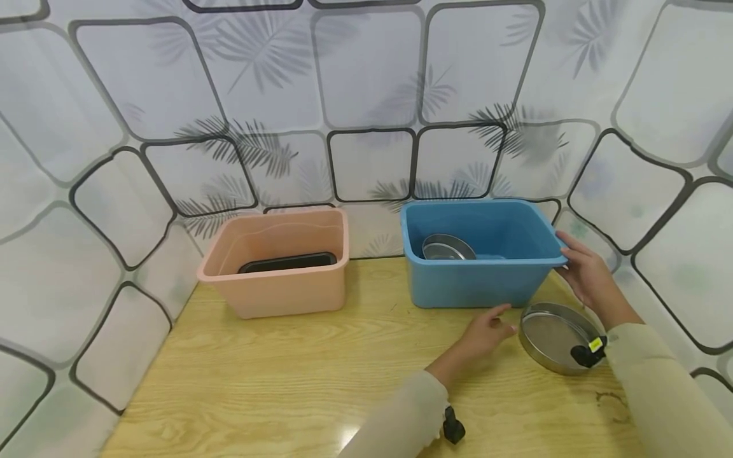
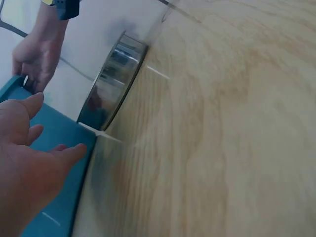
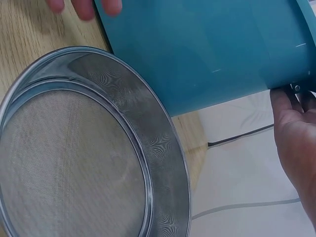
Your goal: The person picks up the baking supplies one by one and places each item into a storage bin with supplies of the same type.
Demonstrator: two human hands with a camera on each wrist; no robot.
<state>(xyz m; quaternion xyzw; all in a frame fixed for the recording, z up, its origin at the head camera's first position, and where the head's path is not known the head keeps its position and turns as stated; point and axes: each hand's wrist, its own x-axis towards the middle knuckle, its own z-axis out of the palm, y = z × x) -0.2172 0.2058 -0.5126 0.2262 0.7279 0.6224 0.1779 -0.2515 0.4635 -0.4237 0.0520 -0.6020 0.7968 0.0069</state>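
Note:
A blue plastic bin (image 1: 469, 284) stands on the wooden table against the back. My right hand (image 1: 592, 277) grips its right end by the rim; in the right wrist view the fingers (image 3: 284, 108) are tucked under the rim's edge. Just in front of the bin, my left hand (image 1: 480, 336) is held with its fingers loosely spread and nothing in them. A round metal sieve (image 1: 554, 340) with fine mesh lies at the bin's front right corner, between the two hands. Inside the bin, a smaller round metal piece (image 1: 448, 247) leans at the left.
To the left stands a peach plastic bin (image 1: 292, 296) with a black tray-like item (image 1: 289, 262) inside. A patterned covering (image 1: 372, 165) rises behind and along both sides of the wooden table (image 1: 258, 381).

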